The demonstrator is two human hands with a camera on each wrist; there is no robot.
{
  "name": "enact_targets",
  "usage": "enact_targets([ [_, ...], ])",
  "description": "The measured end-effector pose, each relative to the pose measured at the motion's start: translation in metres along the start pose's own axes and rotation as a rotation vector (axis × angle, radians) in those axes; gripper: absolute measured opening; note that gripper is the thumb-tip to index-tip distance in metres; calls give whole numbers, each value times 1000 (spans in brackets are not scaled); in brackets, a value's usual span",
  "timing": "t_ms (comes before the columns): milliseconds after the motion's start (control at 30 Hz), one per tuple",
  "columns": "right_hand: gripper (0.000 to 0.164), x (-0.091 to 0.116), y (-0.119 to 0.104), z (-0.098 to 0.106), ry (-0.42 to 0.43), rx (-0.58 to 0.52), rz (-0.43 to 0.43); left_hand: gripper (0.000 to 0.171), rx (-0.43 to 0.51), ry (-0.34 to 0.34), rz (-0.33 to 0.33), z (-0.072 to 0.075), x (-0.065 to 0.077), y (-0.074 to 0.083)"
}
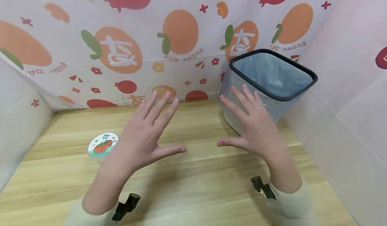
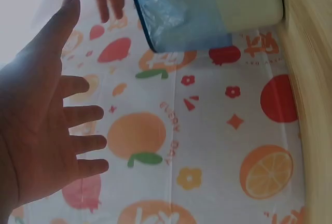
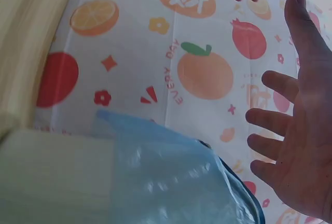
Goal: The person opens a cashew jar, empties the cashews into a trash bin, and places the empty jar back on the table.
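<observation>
Fruit-printed sheeting (image 1: 145,34) fills the background beyond all the fingertips I am watching remotely, with oranges, pomegranates and the words "EVERY DAY" on white. Beneath both sets of fingers I have the wood-grain tabletop (image 1: 199,192), running up to the foot of that sheeting. A pale, translucent wastebasket (image 1: 279,110) with a black rim (image 1: 314,76) stands on it, just beyond the right fingers; they overlap its near wall in the head view (my right wrist camera puts them apart from it, across a gap). Above and to the right of those fingertips, a blue liner bag (image 1: 269,71) lines the inside of the basket.

I see the left hand (image 1: 145,135) raised over the table, its fingers straight and fanned, thumb pointing toward the other hand, fully released. The right hand (image 1: 255,125) mirrors it, fingers spread and released as well, thumb pointing back at the left one.

Left of the left fingers, and lower down, I find a tub with a tomato-printed lid (image 1: 102,144), resting on the tabletop and partly hidden by the wrist. Smallest of all, behind each thumb, I make out a black wrist fitting (image 1: 125,207) at the cuff of a pale sleeve (image 1: 293,199).
</observation>
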State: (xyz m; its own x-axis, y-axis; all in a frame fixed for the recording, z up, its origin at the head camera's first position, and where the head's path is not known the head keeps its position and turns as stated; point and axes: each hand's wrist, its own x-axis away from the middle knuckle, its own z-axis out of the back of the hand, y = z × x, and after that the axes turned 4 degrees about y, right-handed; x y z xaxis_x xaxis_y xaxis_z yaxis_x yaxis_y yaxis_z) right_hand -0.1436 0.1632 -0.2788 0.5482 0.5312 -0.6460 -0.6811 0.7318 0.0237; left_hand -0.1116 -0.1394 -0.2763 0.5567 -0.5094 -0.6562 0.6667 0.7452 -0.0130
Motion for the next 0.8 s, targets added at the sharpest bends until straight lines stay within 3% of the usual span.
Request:
enact_targets([
  [400, 98, -10, 24, 26, 52, 52, 52, 95, 78, -40, -118, -16, -44, 5],
  [600, 96, -12, 39, 34, 26, 106, 33, 89, 118, -11, -175, -25, -71, 10],
  [800, 95, -11, 52, 39, -18, 150, -7, 84, 141, 6, -225, -44, -96, 18],
])
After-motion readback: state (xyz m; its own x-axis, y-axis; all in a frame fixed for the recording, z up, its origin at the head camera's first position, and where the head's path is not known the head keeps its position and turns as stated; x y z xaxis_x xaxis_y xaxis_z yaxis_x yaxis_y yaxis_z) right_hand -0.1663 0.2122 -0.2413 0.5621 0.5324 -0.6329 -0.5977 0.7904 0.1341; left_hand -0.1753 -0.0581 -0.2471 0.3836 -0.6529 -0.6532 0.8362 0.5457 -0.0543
